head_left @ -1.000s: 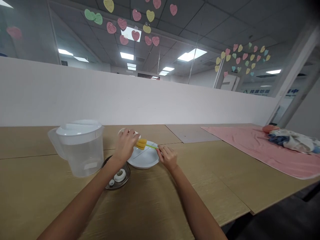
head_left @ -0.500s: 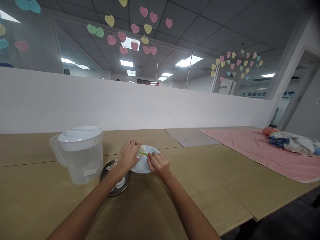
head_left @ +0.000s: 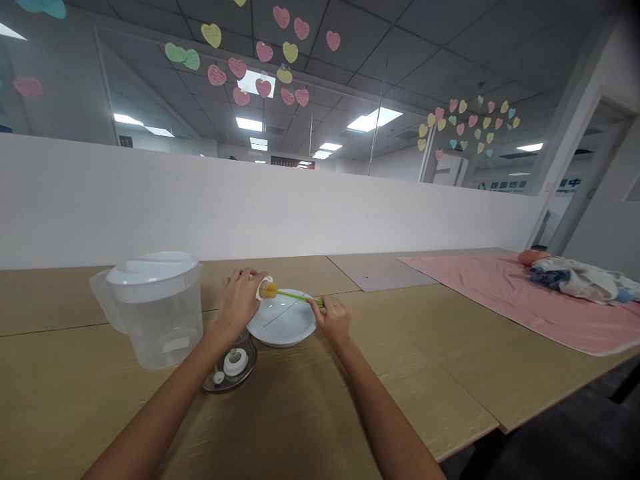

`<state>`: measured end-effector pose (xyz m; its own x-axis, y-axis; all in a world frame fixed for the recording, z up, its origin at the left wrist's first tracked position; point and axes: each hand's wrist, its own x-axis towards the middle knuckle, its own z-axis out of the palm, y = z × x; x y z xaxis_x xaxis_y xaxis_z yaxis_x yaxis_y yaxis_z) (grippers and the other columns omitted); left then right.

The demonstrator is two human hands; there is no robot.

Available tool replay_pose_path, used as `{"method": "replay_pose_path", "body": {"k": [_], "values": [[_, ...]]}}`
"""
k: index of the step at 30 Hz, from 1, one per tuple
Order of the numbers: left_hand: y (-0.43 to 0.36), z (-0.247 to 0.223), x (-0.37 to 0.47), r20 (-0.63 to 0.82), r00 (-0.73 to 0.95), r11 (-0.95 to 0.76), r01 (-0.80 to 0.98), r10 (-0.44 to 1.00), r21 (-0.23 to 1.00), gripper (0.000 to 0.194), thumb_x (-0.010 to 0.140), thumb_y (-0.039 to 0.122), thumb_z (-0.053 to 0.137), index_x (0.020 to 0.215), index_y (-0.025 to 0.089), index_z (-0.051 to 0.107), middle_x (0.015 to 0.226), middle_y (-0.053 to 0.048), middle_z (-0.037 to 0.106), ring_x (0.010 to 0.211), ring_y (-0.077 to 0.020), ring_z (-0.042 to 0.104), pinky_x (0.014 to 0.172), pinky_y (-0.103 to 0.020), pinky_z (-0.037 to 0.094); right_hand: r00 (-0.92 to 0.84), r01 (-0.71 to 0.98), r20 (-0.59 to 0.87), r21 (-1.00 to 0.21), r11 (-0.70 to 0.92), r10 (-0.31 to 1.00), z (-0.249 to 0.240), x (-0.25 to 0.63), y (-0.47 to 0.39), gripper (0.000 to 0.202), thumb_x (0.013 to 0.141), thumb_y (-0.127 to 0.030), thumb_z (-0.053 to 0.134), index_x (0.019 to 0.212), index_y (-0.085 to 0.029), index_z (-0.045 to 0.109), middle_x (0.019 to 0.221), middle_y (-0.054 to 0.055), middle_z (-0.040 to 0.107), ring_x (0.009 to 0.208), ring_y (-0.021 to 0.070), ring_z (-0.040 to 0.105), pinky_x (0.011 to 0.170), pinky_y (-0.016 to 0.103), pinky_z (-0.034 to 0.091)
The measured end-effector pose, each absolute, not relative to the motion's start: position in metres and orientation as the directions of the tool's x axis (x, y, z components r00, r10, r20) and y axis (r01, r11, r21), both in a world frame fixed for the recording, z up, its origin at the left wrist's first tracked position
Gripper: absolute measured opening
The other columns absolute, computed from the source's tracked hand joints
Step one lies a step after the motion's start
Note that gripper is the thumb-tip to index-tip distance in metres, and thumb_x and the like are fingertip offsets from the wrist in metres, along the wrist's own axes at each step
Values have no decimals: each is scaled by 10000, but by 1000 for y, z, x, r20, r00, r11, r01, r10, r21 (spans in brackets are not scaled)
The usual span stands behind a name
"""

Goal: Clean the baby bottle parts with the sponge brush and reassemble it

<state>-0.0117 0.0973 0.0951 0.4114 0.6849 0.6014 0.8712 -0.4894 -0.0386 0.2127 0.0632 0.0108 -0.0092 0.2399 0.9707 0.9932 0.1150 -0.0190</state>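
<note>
My left hand (head_left: 239, 298) is wrapped around a small bottle (head_left: 259, 288), its whitish mouth turned to the right; most of its body is hidden by my fingers. My right hand (head_left: 333, 319) pinches the green handle of a bottle brush (head_left: 296, 295). The brush's yellow sponge head is at the bottle's mouth, partly showing outside it. Below both hands is a white bowl (head_left: 284, 337) with a thin dark line, perhaps a thin rod, across it. Close to my left forearm, a round metal tray (head_left: 245, 381) holds a white ring-shaped cap (head_left: 235, 362) and a smaller white piece (head_left: 219, 378).
A lidded translucent pitcher (head_left: 155, 313) stands on the wooden table (head_left: 400, 373) at the left. To the right lies a pink cloth (head_left: 480, 287) with bundled fabric (head_left: 575, 280) on it. A low white wall (head_left: 250, 213) runs behind the table.
My right hand has moved right, drawing the brush outward, so its yellow head and more green handle show. My left hand has shifted slightly left and up with the bottle.
</note>
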Motion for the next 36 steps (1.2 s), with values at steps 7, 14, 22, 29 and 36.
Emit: {"method": "replay_pose_path", "body": {"k": [7, 14, 22, 29, 36], "values": [[92, 93, -5, 609, 453, -510, 855, 651, -92, 527, 688, 52, 477, 1176, 240, 542, 1130, -81, 569, 1006, -257, 477, 829, -362, 368, 2, 988, 980, -33, 152, 199, 6, 209, 63, 313, 863, -392, 500, 639, -179, 548, 560, 17, 568, 538, 118, 498, 544, 240, 313], [88, 85, 7, 606, 519, -588, 803, 603, -103, 541, 657, 42, 520, 1153, 256, 554, 1115, -69, 566, 1015, -247, 481, 827, -356, 370, -97, 982, 976, 62, 181, 194, 6, 201, 62, 324, 844, -345, 525, 567, -179, 495, 501, -11, 481, 497, 104, 420, 525, 247, 264], [95, 93, -7, 692, 457, -485, 857, 558, -175, 567, 681, -23, 447, 1163, 255, 559, 1141, -82, 558, 1038, -274, 466, 861, -394, 357, 479, 865, 813, -501, -23, 331, -1, 236, 64, 469, 898, -427, 295, 558, -176, 496, 520, 19, 509, 502, 125, 437, 526, 236, 284], [94, 111, -13, 553, 353, -591, 731, 755, 340, 587, 680, 385, 642, 1223, 202, 511, 1131, -96, 591, 1016, -260, 541, 853, -342, 428, 791, 574, 255, -624, -531, 556, 3, 266, 62, 587, 920, -392, 111, 934, -130, 636, 851, 148, 674, 725, 217, 610, 533, 257, 336], [36, 131, 1, 295, 654, -657, 418, 697, 627, 743, 663, 568, 592, 1308, 241, 421, 1208, -73, 579, 988, -252, 585, 824, -320, 461, 501, 806, 223, -472, -357, 837, -8, 253, 71, 403, 875, -355, 359, 776, -138, 685, 809, 129, 690, 709, 193, 620, 530, 240, 314]]}}
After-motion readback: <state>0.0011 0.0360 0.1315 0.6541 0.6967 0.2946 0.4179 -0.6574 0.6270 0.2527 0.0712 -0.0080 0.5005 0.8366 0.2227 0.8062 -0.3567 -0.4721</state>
